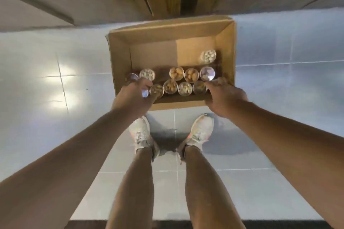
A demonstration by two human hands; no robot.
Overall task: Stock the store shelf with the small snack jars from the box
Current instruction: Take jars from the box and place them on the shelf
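Jars (176, 73) of snacks sit in the open cardboard box (226, 42) on the tiled floor (55, 61), directly ahead of your two white shoes (140, 132). Count as visible: one jar stands alone toward the far right corner (208, 55); a middle row shows five — one at the left wall, one beside it, then a gap, then three touching side by side; the near row shows four clear tops, packed along the front wall. That makes ten in plain sight. Part of the near row is hidden under your hands, so the full number cannot be confirmed.

Your left hand (133, 95) is down in the near-left corner of the box, fingers curled round a jar there; a glint of clear lid shows beneath the knuckles. Your right hand (223, 96) is at the near-right corner, fingers curled over the front edge and reaching inside — whether it holds a jar cannot be told, as the fingertips are blurred.

Far half of the box floor is bare cardboard. Beyond the box rises the lower edge of a shelf unit (37, 5).
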